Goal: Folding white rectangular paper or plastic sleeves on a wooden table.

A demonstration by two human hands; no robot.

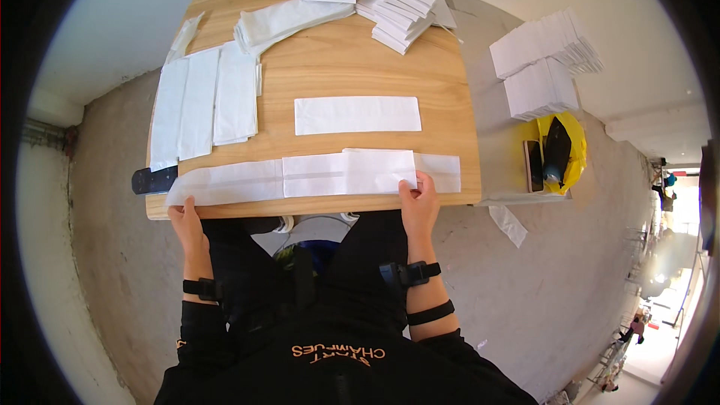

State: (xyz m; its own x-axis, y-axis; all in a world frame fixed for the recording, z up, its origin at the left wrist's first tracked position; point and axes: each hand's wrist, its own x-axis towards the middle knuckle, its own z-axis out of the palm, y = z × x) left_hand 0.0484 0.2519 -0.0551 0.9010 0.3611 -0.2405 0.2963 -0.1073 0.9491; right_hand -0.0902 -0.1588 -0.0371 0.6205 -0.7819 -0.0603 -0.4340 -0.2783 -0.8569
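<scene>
A long white strip of thin, paper-like sheet [229, 182] lies along the near edge of the wooden table [360, 67], with creases across it and a folded-over panel [379, 171] towards its right part. At the strip's left end, my left hand [187, 223] pinches the near corner between thumb and fingers. My right hand [421, 202] is closed on the right edge of the folded-over panel, and the strip's right end [442, 174] extends past it. A shorter white folded strip [358, 115] lies flat just beyond, touched by neither hand.
Piles of white folded strips [199, 105] cover the table's left side. White packets [405, 11] are heaped at the far right. On a grey surface to the right stand more white packets [541, 49], a phone [532, 166] and a yellow bag [576, 151]. A black device [154, 181] sits at the left edge.
</scene>
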